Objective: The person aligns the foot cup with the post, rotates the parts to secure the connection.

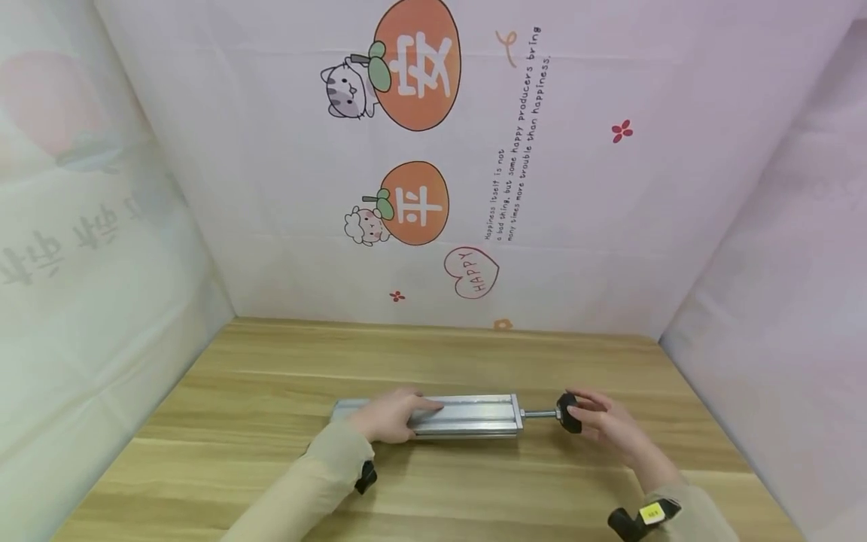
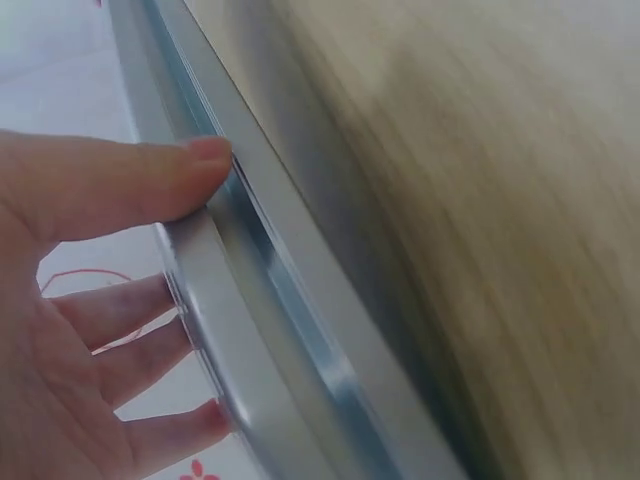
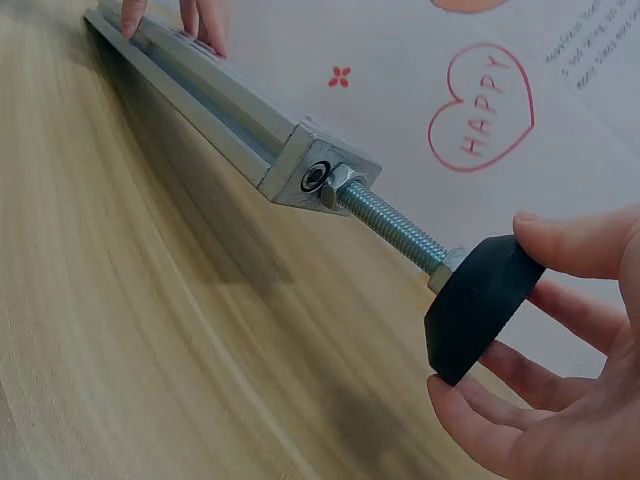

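Note:
A silver aluminium profile (image 1: 474, 418) lies lengthwise across the front of the table in the head view. My left hand (image 1: 390, 415) grips it near its left part, thumb (image 2: 190, 180) on one grooved side and fingers on the opposite side. A square end plate (image 3: 290, 170) caps the right end, with a bolt head and a hex nut (image 3: 342, 185) on it. From there a threaded rod (image 3: 395, 225) runs out to a black levelling foot (image 3: 483, 308). My right hand (image 1: 612, 427) holds that foot by its rim, between thumb and fingertips.
The wood-grain table (image 1: 433, 354) meets a printed white cloth wall (image 1: 576, 263) at the back. More white cloth hangs at the left (image 1: 108, 301) and right (image 1: 779, 301). Dark wrist cameras sit on both forearms.

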Demonstrator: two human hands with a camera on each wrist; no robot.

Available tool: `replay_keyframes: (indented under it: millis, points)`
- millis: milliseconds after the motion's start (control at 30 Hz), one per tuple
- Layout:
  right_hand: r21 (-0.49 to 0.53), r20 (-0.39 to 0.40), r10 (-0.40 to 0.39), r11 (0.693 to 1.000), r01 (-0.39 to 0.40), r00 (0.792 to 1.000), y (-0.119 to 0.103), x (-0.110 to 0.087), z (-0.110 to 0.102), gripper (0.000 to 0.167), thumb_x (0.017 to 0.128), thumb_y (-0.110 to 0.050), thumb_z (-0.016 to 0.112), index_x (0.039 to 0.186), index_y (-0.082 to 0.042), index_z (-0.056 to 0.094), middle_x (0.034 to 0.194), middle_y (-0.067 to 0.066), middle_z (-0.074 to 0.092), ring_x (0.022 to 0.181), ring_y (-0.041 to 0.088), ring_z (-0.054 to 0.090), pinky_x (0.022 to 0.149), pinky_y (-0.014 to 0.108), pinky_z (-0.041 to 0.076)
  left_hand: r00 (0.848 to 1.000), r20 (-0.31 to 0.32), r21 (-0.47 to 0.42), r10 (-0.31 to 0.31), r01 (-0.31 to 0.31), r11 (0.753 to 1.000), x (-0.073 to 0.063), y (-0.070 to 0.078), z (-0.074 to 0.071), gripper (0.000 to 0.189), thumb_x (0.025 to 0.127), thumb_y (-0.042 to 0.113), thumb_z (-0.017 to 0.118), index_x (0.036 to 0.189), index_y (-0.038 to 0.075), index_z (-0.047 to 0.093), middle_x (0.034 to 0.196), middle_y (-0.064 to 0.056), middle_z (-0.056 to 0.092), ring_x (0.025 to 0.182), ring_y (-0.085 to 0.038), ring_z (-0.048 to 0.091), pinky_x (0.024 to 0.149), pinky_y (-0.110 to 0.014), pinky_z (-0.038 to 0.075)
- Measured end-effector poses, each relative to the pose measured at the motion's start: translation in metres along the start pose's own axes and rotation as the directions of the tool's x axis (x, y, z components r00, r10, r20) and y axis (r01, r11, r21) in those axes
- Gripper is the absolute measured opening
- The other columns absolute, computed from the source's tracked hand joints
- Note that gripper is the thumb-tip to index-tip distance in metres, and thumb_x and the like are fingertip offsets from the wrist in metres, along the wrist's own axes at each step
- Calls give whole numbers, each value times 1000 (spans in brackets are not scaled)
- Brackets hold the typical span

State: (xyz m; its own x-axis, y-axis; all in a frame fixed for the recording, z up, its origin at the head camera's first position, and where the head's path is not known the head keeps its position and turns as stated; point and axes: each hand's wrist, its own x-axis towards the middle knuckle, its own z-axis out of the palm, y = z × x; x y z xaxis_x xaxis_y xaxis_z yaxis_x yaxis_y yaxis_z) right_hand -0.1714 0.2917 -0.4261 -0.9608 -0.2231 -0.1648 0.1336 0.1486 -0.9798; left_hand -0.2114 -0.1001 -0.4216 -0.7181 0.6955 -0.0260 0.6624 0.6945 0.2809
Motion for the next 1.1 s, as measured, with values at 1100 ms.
replay_keyframes:
  millis: [1100]
  points:
    - [-6,-57,104,994,-105,993,20,4,-1,66,95,-16,55,141,15,20,141,40,24,106,20,58,89,41,53,999,38,-73,-20,23,997,13,-5,14,59,82,5,70,135,23,53,140,-18,46,128,-33,45,103,-45,42]
